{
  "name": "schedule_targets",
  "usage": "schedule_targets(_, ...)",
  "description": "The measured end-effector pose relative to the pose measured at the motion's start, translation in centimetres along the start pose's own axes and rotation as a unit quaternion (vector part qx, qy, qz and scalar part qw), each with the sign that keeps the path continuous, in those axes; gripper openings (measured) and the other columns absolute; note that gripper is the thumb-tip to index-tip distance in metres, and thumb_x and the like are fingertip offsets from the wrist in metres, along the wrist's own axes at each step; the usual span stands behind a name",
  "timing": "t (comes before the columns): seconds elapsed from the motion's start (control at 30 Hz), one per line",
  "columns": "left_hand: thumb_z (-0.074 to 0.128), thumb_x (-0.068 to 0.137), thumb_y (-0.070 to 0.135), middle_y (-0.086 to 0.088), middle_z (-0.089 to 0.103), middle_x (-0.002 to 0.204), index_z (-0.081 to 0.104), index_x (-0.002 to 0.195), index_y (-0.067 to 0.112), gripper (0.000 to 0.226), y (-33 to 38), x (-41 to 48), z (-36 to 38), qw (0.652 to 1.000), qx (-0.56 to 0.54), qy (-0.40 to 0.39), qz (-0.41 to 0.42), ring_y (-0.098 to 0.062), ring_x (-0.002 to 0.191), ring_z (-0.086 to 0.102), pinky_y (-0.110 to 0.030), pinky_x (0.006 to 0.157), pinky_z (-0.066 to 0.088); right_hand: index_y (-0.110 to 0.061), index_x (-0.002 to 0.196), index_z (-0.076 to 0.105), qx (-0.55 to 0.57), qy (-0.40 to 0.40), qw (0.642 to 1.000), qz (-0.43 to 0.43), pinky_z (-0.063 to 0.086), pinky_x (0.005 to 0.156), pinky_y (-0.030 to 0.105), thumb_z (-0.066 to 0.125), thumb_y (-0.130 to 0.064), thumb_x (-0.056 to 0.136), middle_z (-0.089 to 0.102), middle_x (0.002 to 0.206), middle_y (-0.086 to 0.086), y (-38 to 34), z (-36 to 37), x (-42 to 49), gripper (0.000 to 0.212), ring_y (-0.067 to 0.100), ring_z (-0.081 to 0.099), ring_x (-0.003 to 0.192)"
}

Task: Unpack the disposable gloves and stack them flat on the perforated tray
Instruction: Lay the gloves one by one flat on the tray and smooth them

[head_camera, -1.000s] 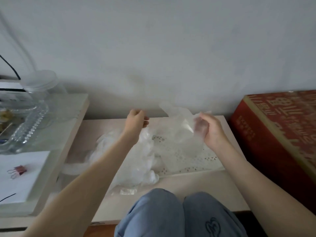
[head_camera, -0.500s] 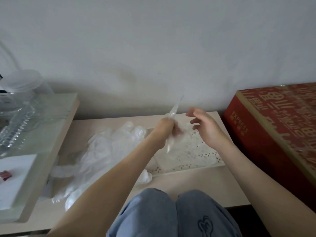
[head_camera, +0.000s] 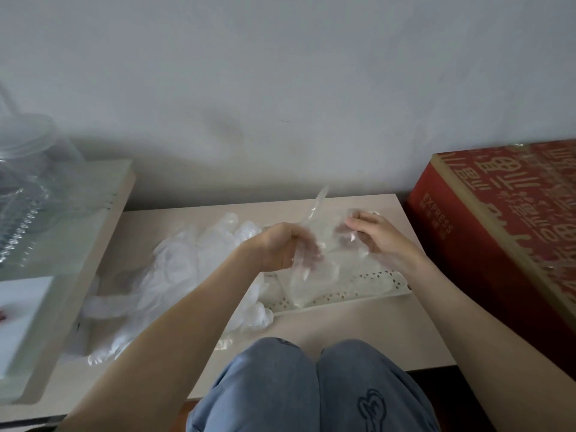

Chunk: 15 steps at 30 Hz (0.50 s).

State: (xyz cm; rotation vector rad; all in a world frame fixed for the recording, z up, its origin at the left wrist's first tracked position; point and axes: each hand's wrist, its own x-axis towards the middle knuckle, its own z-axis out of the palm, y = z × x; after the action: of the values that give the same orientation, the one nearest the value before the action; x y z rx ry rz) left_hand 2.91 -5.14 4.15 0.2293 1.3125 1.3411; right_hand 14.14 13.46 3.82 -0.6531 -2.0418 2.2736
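Observation:
A clear disposable glove (head_camera: 314,213) is held above the white perforated tray (head_camera: 367,280) on the low beige table. My left hand (head_camera: 282,246) grips its lower part in curled fingers, and one end of the glove sticks up. My right hand (head_camera: 374,233) pinches the glove's right side, the film covering its fingertips. More clear film lies flat on the tray below. A crumpled heap of translucent gloves (head_camera: 187,266) sits on the table left of the tray.
A red printed carton (head_camera: 505,222) stands against the table's right side. A raised shelf (head_camera: 62,260) at the left carries a clear plastic jar (head_camera: 28,169). The wall is close behind the table. My knees in blue jeans (head_camera: 311,388) are at the table's front edge.
My right hand, open half a second ago, has taken hold of the glove's right side. Both hands now spread the glove over the tray; the left hand has drawn slightly back to the left.

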Motion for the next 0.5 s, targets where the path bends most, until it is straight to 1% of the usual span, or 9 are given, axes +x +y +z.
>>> schedule_targets(0.07, 0.044, 0.096, 0.035, -0.014, 0.064, 0.088, 0.059, 0.096, 0.005, 0.033, 0.0, 0.1, -0.4, 0.999, 0.033, 0.031, -0.027, -0.029, 0.077, 0.063, -0.032, 0.067, 0.053, -0.008, 0.081, 0.061, -0.051, 0.042, 0.998, 0.001, 0.037, 0.049, 0.014, 0.056, -0.018, 0.096, 0.05, 0.052, -0.006, -0.1, 0.0, -0.1, 0.019, 0.002, 0.041, 0.044)
schedule_targets(0.1, 0.046, 0.094, 0.047, -0.013, 0.064, 0.093, 0.058, 0.106, 0.006, 0.044, 0.0, 0.2, -0.5, 0.997, 0.05, 0.05, -0.039, -0.027, 0.079, 0.063, -0.033, 0.067, 0.054, -0.009, 0.079, 0.059, -0.062, 0.065, 0.996, -0.006, 0.035, 0.049, 0.016, 0.056, -0.017, 0.096, 0.047, 0.053, -0.005, 0.1, -0.1, 0.0, 0.019, 0.003, 0.042, 0.046)
schedule_targets(0.17, 0.056, 0.083, 0.065, -0.011, 0.065, 0.101, 0.054, 0.12, 0.01, 0.066, -0.2, 0.7, -0.5, 0.989, 0.105, 0.092, -0.04, -0.024, 0.084, 0.063, -0.035, 0.074, 0.054, -0.011, 0.078, 0.057, -0.079, 0.098, 0.992, -0.012, 0.033, 0.051, 0.023, 0.058, -0.016, 0.094, 0.047, 0.066, 0.005, 0.6, -0.2, 0.4, 0.017, 0.012, 0.047, 0.059)
schedule_targets(0.23, 0.072, 0.062, 0.069, -0.005, 0.069, 0.102, 0.053, 0.122, 0.014, 0.083, -0.6, 0.9, -0.2, 0.971, 0.196, 0.13, -0.031, -0.021, 0.085, 0.065, -0.035, 0.077, 0.052, -0.012, 0.079, 0.055, -0.095, 0.118, 0.988, -0.006, 0.037, 0.049, 0.021, 0.058, -0.016, 0.093, 0.048, 0.068, 0.005, 0.9, -0.2, 0.5, 0.016, 0.013, 0.046, 0.06)
schedule_targets(0.27, 0.079, 0.057, 0.063, -0.005, 0.07, 0.099, 0.054, 0.118, 0.013, 0.083, -0.9, 1.3, -0.2, 0.959, 0.24, 0.149, -0.026, -0.02, 0.084, 0.066, -0.034, 0.076, 0.053, -0.013, 0.078, 0.053, -0.093, 0.127, 0.987, -0.003, 0.038, 0.048, 0.02, 0.058, -0.016, 0.093, 0.049, 0.065, 0.003, 1.1, -0.3, 0.6, 0.016, 0.011, 0.045, 0.056)
schedule_targets(0.3, 0.082, 0.062, 0.05, -0.007, 0.071, 0.095, 0.056, 0.11, 0.009, 0.069, -1.2, 1.7, -0.2, 0.948, 0.273, 0.164, -0.023, -0.021, 0.081, 0.067, -0.033, 0.073, 0.054, -0.014, 0.077, 0.052, -0.095, 0.132, 0.987, -0.008, 0.039, 0.048, 0.02, 0.058, -0.016, 0.093, 0.05, 0.064, 0.002, 1.3, -0.4, 0.5, 0.017, 0.009, 0.044, 0.052)
schedule_targets(0.37, 0.07, 0.08, 0.018, -0.012, 0.067, 0.085, 0.056, 0.086, 0.005, 0.02, -1.6, 2.2, 0.1, 0.931, 0.317, 0.179, -0.021, -0.021, 0.072, 0.064, -0.033, 0.069, 0.056, -0.016, 0.078, 0.049, -0.121, 0.131, 0.984, -0.027, 0.035, 0.049, 0.021, 0.06, -0.016, 0.093, 0.054, 0.07, 0.009, 1.7, -0.6, 0.4, 0.018, 0.013, 0.043, 0.054)
schedule_targets(0.4, 0.062, 0.085, 0.009, -0.011, 0.065, 0.083, 0.055, 0.08, 0.007, 0.009, -1.7, 2.3, 0.1, 0.923, 0.336, 0.188, -0.029, -0.021, 0.071, 0.062, -0.034, 0.072, 0.057, -0.017, 0.079, 0.049, -0.146, 0.128, 0.98, -0.037, 0.035, 0.051, 0.022, 0.062, -0.016, 0.091, 0.056, 0.075, 0.012, 1.9, -0.7, 0.4, 0.018, 0.015, 0.044, 0.058)
schedule_targets(0.5, 0.048, 0.094, 0.007, -0.004, 0.062, 0.079, 0.055, 0.075, 0.011, 0.02, -1.9, 2.5, 0.1, 0.911, 0.354, 0.207, -0.046, -0.017, 0.069, 0.061, -0.03, 0.071, 0.055, -0.019, 0.096, 0.052, -0.201, 0.115, 0.972, -0.04, 0.038, 0.06, 0.02, 0.07, -0.017, 0.086, 0.06, 0.08, 0.002, 2.3, -1.1, 0.4, 0.021, 0.01, 0.052, 0.066)
